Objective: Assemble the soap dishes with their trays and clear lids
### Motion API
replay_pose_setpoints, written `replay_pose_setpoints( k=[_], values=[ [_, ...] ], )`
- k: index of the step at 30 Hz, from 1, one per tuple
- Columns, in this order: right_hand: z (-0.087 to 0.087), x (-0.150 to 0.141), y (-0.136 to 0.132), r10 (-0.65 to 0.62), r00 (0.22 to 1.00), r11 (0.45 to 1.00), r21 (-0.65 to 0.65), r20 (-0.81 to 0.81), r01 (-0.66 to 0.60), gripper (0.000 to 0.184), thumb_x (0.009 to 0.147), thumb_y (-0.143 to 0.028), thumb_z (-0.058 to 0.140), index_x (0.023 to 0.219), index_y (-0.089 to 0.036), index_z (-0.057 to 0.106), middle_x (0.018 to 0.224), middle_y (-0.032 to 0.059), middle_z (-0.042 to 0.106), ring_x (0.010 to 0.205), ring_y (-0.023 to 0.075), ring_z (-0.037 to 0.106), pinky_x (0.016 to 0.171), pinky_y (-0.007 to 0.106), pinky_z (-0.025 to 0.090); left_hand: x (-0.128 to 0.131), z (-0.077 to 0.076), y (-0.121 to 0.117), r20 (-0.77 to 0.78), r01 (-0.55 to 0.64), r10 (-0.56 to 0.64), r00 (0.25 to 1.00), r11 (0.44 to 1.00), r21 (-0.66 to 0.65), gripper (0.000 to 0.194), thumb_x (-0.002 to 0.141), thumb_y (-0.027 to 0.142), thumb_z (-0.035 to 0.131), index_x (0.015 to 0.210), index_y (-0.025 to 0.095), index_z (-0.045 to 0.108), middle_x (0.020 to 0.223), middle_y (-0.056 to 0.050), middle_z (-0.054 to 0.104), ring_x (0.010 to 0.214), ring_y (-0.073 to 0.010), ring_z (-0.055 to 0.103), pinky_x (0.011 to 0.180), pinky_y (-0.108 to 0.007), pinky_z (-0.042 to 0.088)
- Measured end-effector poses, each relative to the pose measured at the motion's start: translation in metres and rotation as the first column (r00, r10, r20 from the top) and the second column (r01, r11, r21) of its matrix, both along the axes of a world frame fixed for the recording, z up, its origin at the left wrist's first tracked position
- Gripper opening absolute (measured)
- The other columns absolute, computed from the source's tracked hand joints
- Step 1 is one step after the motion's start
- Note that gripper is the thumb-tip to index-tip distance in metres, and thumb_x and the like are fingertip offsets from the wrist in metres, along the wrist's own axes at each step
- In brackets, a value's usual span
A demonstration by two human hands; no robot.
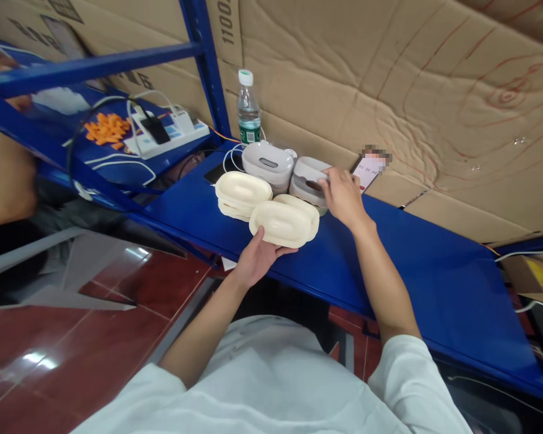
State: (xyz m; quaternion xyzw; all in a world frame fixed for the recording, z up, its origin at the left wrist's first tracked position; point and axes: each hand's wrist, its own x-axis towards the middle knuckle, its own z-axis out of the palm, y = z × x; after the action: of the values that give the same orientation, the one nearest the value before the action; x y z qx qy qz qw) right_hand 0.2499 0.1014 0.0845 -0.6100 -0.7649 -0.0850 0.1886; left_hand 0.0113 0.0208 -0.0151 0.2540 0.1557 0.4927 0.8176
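Note:
My left hand grips a cream oval dish by its near edge, thumb on top and fingers beneath. Just behind it sits another cream dish, partly covered. To the left is a stack of cream oval dishes. My right hand has its fingers closed on the rim of a grey oval tray with a slot, which sits on a similar grey piece. A second stack of grey slotted trays stands beside it. The undersides of the held pieces are hidden.
A blue table carries everything, against a cardboard wall. Behind the stacks stands a water bottle; a phone leans at right. Leftward, beyond a blue frame post, are a power strip and orange pieces.

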Motion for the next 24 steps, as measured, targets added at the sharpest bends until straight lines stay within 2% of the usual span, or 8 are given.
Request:
replay_pose_setpoints(
  k=[4, 7, 10, 13, 16, 19, 22, 24],
  values=[
    [0.006, -0.005, -0.008, -0.010, 1.000, 0.997, 0.075, -0.007, 0.010, 0.037, 0.115, -0.034, 0.034, 0.130, -0.017, 0.063, 0.132, 0.0184, 0.073, 0.123, 0.0343, 0.065, 0.113, 0.055, 0.041, 0.001, -0.001, 0.000, 0.020, 0.013, -0.012, 1.000, 0.998, -0.058, 0.059, 0.111, 0.047, 0.056, 0.165, 0.023, 0.047, 0.154, -0.014, 0.066, 0.142, -0.0362, 0.063, 0.114, -0.053, 0.057],
    [0.019, -0.024, -0.036, 0.145, 0.989, 0.983, 0.105, 0.039, -0.148, 0.037, 0.116, -0.038, 0.036, 0.129, -0.019, 0.064, 0.130, 0.0158, 0.074, 0.123, 0.0326, 0.065, 0.111, 0.050, 0.043, 0.000, -0.002, -0.002, 0.041, -0.004, 0.006, 0.999, 0.999, -0.037, 0.061, 0.110, 0.050, 0.059, 0.164, 0.025, 0.047, 0.157, -0.013, 0.064, 0.144, -0.0362, 0.062, 0.116, -0.054, 0.055],
    [0.030, -0.049, -0.069, 0.330, 0.934, 0.943, -0.005, 0.138, -0.333, 0.033, 0.115, -0.036, 0.042, 0.129, -0.017, 0.066, 0.124, 0.0152, 0.076, 0.120, 0.0320, 0.067, 0.107, 0.047, 0.045, -0.002, -0.006, -0.004, 0.051, -0.021, 0.021, 0.998, 1.000, 0.013, 0.066, 0.104, 0.057, 0.068, 0.160, 0.026, 0.053, 0.155, -0.012, 0.066, 0.144, -0.0364, 0.062, 0.119, -0.055, 0.052],
    [0.032, -0.067, -0.089, 0.474, 0.859, 0.877, -0.199, 0.196, -0.438, 0.020, 0.110, -0.026, 0.055, 0.122, -0.017, 0.068, 0.118, 0.0136, 0.077, 0.113, 0.0311, 0.069, 0.100, 0.044, 0.048, -0.002, -0.011, -0.005, 0.047, -0.027, 0.025, 0.999, 0.999, 0.040, 0.076, 0.089, 0.067, 0.082, 0.148, 0.021, 0.065, 0.142, -0.013, 0.074, 0.137, -0.0372, 0.067, 0.117, -0.052, 0.054],
    [0.024, -0.075, -0.092, 0.537, 0.828, 0.822, -0.324, 0.162, -0.469, 0.015, 0.104, -0.013, 0.061, 0.115, -0.017, 0.070, 0.118, 0.0123, 0.076, 0.112, 0.0300, 0.069, 0.097, 0.044, 0.051, -0.001, -0.011, -0.005, 0.023, -0.042, 0.042, 0.999, 0.999, 0.016, 0.073, 0.084, 0.065, 0.088, 0.137, 0.018, 0.071, 0.130, -0.014, 0.079, 0.125, -0.0352, 0.075, 0.110, -0.047, 0.059],
    [0.019, -0.076, -0.090, 0.541, 0.834, 0.812, -0.325, 0.109, -0.485, 0.023, 0.102, -0.008, 0.060, 0.120, -0.016, 0.072, 0.127, 0.0143, 0.075, 0.120, 0.0313, 0.069, 0.103, 0.047, 0.052, -0.001, -0.007, -0.005, 0.014, -0.083, 0.084, 0.996, 0.995, -0.059, 0.052, 0.096, 0.053, 0.077, 0.135, 0.019, 0.071, 0.124, -0.011, 0.081, 0.115, -0.0309, 0.078, 0.105, -0.045, 0.061],
    [0.027, -0.065, -0.085, 0.624, 0.780, 0.746, -0.262, -0.048, -0.613, 0.021, 0.107, -0.021, 0.060, 0.121, -0.017, 0.074, 0.132, 0.0147, 0.075, 0.124, 0.0297, 0.070, 0.109, 0.047, 0.053, -0.006, -0.005, -0.003, 0.002, -0.093, 0.093, 0.996, 0.994, -0.062, 0.045, 0.097, 0.043, 0.071, 0.136, 0.020, 0.071, 0.121, -0.009, 0.082, 0.112, -0.0306, 0.079, 0.103, -0.045, 0.063],
    [0.040, -0.049, -0.074, 0.651, 0.739, 0.724, -0.149, -0.175, -0.673, 0.026, 0.111, -0.031, 0.054, 0.120, -0.020, 0.076, 0.132, 0.0119, 0.076, 0.125, 0.0261, 0.071, 0.111, 0.044, 0.054, -0.013, -0.006, 0.001, -0.027, -0.018, 0.016, 0.999, 0.998, -0.061, 0.046, 0.094, 0.039, 0.072, 0.135, 0.018, 0.071, 0.118, -0.009, 0.083, 0.110, -0.0322, 0.080, 0.098, -0.045, 0.065]
  ],
)
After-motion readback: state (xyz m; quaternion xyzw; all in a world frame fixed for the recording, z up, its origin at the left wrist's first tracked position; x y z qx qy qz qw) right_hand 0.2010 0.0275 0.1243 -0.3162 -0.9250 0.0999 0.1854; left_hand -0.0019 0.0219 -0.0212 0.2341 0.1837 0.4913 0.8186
